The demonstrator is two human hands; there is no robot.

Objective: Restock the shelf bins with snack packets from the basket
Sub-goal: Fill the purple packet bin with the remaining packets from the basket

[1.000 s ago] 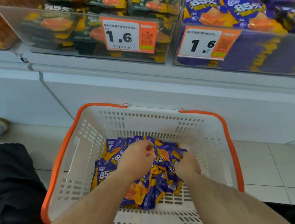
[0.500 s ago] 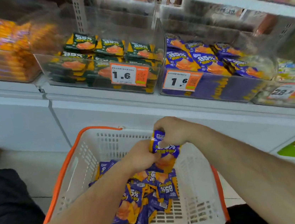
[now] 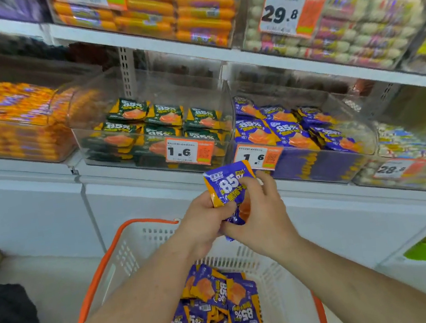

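Both hands, left [image 3: 205,213] and right [image 3: 260,213], grip purple snack packets [image 3: 229,186] above the basket [image 3: 135,240]; best squared before entering the purple bin [image 3: 322,166].

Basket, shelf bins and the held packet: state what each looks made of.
Basket: looks like moulded white plastic, matte, with slotted walls and an orange rim.
Shelf bins: clear rigid plastic, probably acrylic; the stock shows through and the edges catch glare.
Purple packet, held by left hand and right hand: glossy printed film, likely plastic or foil laminate, crinkled.
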